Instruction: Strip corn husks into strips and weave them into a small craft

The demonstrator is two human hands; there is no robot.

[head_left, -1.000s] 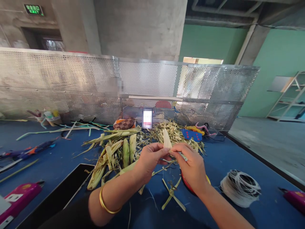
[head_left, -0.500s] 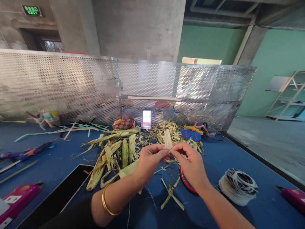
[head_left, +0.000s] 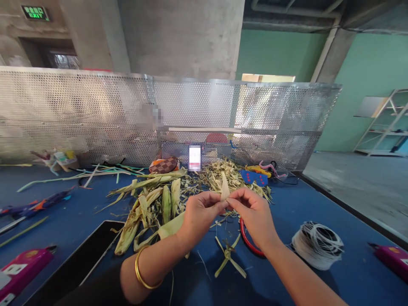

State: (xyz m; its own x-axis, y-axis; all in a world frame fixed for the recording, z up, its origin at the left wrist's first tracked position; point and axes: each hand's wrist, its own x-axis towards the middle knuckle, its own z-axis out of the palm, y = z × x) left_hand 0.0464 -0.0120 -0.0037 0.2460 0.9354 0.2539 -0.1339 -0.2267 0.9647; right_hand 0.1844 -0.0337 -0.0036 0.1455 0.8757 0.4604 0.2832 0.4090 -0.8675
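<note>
My left hand (head_left: 199, 212) and my right hand (head_left: 253, 214) meet above the blue table (head_left: 63, 216), both pinching one pale strip of corn husk (head_left: 224, 189) that stands up between the fingertips. A gold bangle (head_left: 140, 270) circles my left wrist. Just behind the hands lies a heap of corn husks and leaves (head_left: 159, 199). Under my right hand a red ring-shaped object (head_left: 247, 242) shows in part. A small crossed bundle of husk strips (head_left: 228, 257) rests on the table below the hands.
A spool of white string (head_left: 317, 244) sits to the right. Pink tools lie at the left (head_left: 22, 270) and right (head_left: 390, 257) edges. A dark tray (head_left: 83, 255) is at the lower left. A perforated metal screen (head_left: 95, 114) backs the table, with a phone (head_left: 194, 157) propped against it.
Both hands have stayed together on the husk strip, shifting slightly; the strip's visible tip looks shorter. More of the red ring shows under my right hand.
</note>
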